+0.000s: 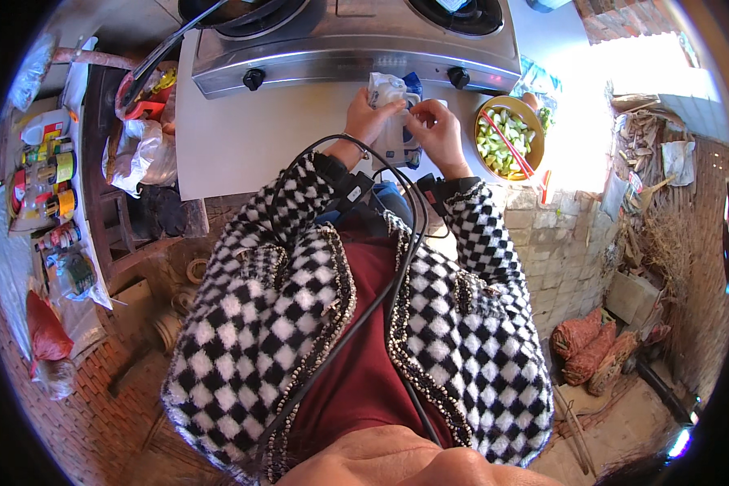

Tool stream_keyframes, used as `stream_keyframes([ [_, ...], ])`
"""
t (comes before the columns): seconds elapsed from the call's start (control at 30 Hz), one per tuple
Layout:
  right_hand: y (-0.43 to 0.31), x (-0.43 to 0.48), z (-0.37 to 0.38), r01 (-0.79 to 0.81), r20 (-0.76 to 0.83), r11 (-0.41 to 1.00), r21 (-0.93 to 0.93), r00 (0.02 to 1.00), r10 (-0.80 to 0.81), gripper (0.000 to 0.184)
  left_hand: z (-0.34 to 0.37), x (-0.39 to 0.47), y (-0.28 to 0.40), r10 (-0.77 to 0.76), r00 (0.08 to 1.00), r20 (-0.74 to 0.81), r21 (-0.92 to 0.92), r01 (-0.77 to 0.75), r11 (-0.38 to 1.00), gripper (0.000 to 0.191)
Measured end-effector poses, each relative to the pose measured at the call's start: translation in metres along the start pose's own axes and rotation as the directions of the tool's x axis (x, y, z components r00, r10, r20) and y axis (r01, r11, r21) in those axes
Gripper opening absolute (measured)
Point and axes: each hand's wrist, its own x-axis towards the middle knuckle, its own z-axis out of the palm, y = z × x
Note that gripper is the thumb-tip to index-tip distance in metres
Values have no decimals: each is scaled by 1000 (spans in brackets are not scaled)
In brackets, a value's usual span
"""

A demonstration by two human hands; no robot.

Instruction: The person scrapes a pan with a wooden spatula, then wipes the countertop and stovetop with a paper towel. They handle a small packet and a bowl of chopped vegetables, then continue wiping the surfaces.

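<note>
A white and blue plastic packet (390,136) stands before me at the front of the white counter (249,140). My left hand (367,120) grips its left side, with the thumb laid across the front. At the packet's upper right edge, my right hand (436,130) has its thumb and forefinger pinched together against the plastic. The packet's opening, if it has one, cannot be made out. Right of that hand is a yellow-brown bowl (480,143) of chopped pale green vegetable pieces (503,136). Red chopsticks (509,144) rest across the bowl, sticking out over its near rim.
Behind the packet stands a steel two-burner gas stove (352,67) with a wok (231,12) on its left burner. Bottles (64,167) crowd a shelf at far left. Red net sacks (583,340) lie on the floor at right. Black cables (395,267) hang across my chest.
</note>
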Motion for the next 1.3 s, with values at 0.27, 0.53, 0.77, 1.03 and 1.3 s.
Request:
stream_keyframes([
  [0.27,-19,-4,-15,-179,199,822,540,977,82,7,-10,-1,-5,23,997,-71,37,-20,999,49],
  [0.53,-69,-5,-81,155,-336,780,606,939,74,14,-23,7,-19,-84,993,-82,-18,83,996,51],
  [0.77,-24,2,-16,336,36,882,-331,938,-343,11,-11,9,-17,-130,991,-36,-129,124,984,48],
  [1.03,-21,5,12,417,94,785,-458,901,-423,7,-8,0,-9,-117,992,-43,-197,106,975,41],
  [1.3,-43,7,-16,353,-46,886,-301,923,-383,16,-21,5,-31,-251,967,-35,-283,231,931,35],
])
